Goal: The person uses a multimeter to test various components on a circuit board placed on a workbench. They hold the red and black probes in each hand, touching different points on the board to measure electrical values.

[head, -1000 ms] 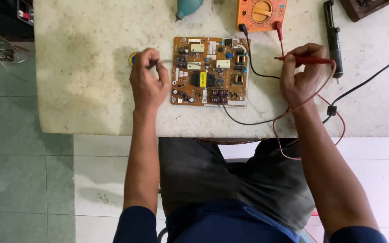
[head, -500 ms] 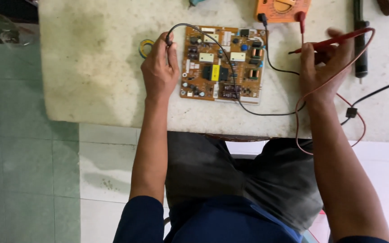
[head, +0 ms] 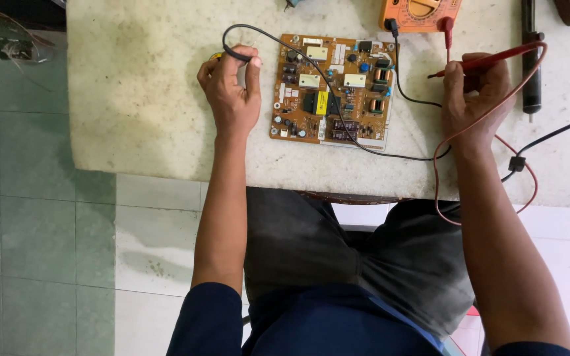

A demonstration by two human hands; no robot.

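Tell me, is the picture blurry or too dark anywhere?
Head view: sharp, evenly lit; the circuit board and both hands, left and right, show clearly; soft shadows only; the worktop looks mottled and pale, without glare; the orange meter is cut off at the top.

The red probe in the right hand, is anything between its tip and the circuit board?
Nothing solid. The red probe tip hangs beside the circuit board; only the black lead lies on the table between them.

Small electronics repair workshop.
We note a worn, stained stone surface [head: 153,118] carrying a bare circuit board [head: 332,89], an orange multimeter [head: 422,13] with red and black leads, loose wiring, over a tiled floor [head: 34,250].
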